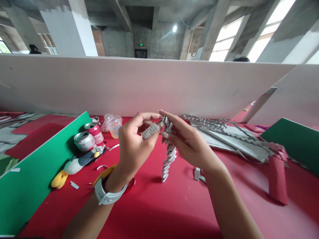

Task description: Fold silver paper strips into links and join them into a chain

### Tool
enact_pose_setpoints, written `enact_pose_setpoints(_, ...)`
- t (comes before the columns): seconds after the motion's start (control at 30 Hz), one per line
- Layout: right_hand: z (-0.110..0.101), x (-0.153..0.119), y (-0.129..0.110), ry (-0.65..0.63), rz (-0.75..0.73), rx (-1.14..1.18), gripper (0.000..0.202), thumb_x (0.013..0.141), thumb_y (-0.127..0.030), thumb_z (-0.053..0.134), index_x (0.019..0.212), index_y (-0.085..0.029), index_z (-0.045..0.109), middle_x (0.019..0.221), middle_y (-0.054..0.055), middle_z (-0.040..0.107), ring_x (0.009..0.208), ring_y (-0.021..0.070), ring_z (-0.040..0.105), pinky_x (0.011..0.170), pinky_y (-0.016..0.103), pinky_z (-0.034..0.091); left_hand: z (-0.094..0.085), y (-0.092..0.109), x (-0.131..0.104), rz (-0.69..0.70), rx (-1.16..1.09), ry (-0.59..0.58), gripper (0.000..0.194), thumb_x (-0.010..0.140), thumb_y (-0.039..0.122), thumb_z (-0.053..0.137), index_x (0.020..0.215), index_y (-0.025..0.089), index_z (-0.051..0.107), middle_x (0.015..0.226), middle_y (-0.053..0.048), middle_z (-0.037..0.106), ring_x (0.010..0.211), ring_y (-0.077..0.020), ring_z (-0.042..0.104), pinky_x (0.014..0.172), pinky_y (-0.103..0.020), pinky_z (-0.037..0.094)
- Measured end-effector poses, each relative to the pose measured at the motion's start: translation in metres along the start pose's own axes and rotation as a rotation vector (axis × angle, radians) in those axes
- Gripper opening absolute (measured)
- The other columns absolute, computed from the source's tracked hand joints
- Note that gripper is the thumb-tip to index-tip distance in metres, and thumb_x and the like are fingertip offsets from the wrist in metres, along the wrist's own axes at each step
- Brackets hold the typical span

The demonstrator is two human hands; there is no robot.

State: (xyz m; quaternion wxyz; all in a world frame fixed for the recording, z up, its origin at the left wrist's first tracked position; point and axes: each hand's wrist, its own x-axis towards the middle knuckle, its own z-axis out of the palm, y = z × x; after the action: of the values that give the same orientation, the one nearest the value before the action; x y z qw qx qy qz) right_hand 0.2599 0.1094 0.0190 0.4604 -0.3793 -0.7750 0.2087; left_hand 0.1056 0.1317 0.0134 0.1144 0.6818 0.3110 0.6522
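Observation:
My left hand is closed, with a small folded paper piece, grey with a printed pattern, between its thumb and curled fingers. Its fingertips meet the top of a chain of folded paper, made of many small grey-white links in zigzag. My right hand pinches that chain near its upper end, thumb in front. From there the chain hangs down over the red table; whether its lower tip touches the surface I cannot tell. The join between the fingertips is partly hidden. A white wristband circles my left wrist.
Left: two drink cans, a plastic cup, a knitted bird toy and a green board. Right: small folded pieces, a long braided chain over flat sheets, and a red roll. A white partition stands behind.

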Motion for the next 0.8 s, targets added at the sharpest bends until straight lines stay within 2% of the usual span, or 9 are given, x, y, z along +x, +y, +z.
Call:
enact_pose_setpoints(0.03, 0.000, 0.000, 0.000, 0.005, -0.012, -0.015, 0.051, 0.095, -0.024, 0.048, 0.146, -0.027, 0.042, 0.112, 0.010, 0.062, 0.083, 0.0184, 0.062, 0.073, 0.036, 0.057, 0.001, 0.000, -0.001, -0.056, -0.062, 0.019, 0.012, 0.078, 0.017, 0.071, 0.089, 0.018, 0.068, 0.077, -0.001, 0.073, 0.064, -0.0120, 0.068, 0.056, -0.021, 0.056)
enact_pose_setpoints(0.1, 0.000, -0.001, 0.000, 0.022, -0.026, -0.019, 0.053, 0.095, -0.025, 0.046, 0.147, -0.028, 0.039, 0.111, 0.010, 0.062, 0.085, 0.0189, 0.062, 0.075, 0.037, 0.057, 0.005, 0.000, -0.003, -0.084, -0.161, 0.062, 0.009, 0.078, 0.018, 0.072, 0.086, 0.018, 0.068, 0.079, -0.001, 0.074, 0.067, -0.0126, 0.070, 0.057, -0.020, 0.058)
enact_pose_setpoints(0.2, -0.002, -0.003, -0.001, 0.050, -0.038, 0.013, 0.054, 0.096, -0.030, 0.047, 0.149, -0.029, 0.036, 0.110, 0.010, 0.063, 0.090, 0.0215, 0.062, 0.080, 0.040, 0.057, 0.006, 0.001, -0.006, 0.004, -0.168, 0.077, 0.010, 0.080, 0.020, 0.072, 0.090, 0.021, 0.070, 0.086, -0.002, 0.076, 0.076, -0.0153, 0.073, 0.064, -0.023, 0.062)
enact_pose_setpoints(0.3, -0.003, -0.004, -0.001, 0.085, -0.057, 0.032, 0.056, 0.096, -0.035, 0.047, 0.150, -0.029, 0.035, 0.120, 0.010, 0.061, 0.099, 0.0245, 0.061, 0.084, 0.042, 0.058, 0.003, 0.003, -0.008, 0.107, -0.081, 0.026, 0.018, 0.084, 0.018, 0.067, 0.100, 0.023, 0.071, 0.096, -0.003, 0.076, 0.086, -0.0176, 0.074, 0.074, -0.028, 0.064)
enact_pose_setpoints(0.4, 0.000, -0.004, 0.000, 0.109, -0.055, 0.046, 0.057, 0.096, -0.036, 0.046, 0.151, -0.031, 0.030, 0.131, 0.010, 0.056, 0.107, 0.0261, 0.060, 0.086, 0.043, 0.057, 0.001, 0.005, -0.009, 0.131, -0.049, 0.031, 0.022, 0.084, 0.015, 0.066, 0.104, 0.022, 0.069, 0.100, -0.003, 0.076, 0.090, -0.0182, 0.073, 0.075, -0.028, 0.064)
enact_pose_setpoints(0.53, 0.006, -0.002, 0.001, 0.142, -0.066, 0.091, 0.056, 0.097, -0.034, 0.045, 0.150, -0.032, 0.027, 0.138, 0.011, 0.052, 0.114, 0.0269, 0.059, 0.089, 0.044, 0.056, 0.005, 0.007, -0.012, 0.145, -0.050, 0.149, 0.022, 0.082, 0.012, 0.069, 0.103, 0.020, 0.065, 0.096, -0.004, 0.075, 0.090, -0.0180, 0.073, 0.071, -0.028, 0.063)
enact_pose_setpoints(0.7, 0.011, 0.000, 0.001, 0.174, -0.109, 0.120, 0.050, 0.096, -0.035, 0.049, 0.143, -0.030, 0.034, 0.140, 0.013, 0.050, 0.121, 0.0266, 0.056, 0.093, 0.044, 0.054, 0.011, 0.003, -0.016, 0.299, 0.005, 0.337, 0.023, 0.079, 0.015, 0.074, 0.097, 0.022, 0.061, 0.082, 0.001, 0.070, 0.076, -0.0143, 0.071, 0.065, -0.026, 0.061)
enact_pose_setpoints(0.8, 0.013, 0.001, 0.001, 0.185, -0.124, 0.123, 0.045, 0.096, -0.036, 0.050, 0.139, -0.030, 0.037, 0.141, 0.012, 0.050, 0.119, 0.0250, 0.057, 0.093, 0.043, 0.054, 0.012, 0.003, -0.019, 0.280, -0.022, 0.359, 0.021, 0.079, 0.013, 0.073, 0.091, 0.024, 0.060, 0.077, 0.002, 0.066, 0.074, -0.0142, 0.070, 0.062, -0.026, 0.060)
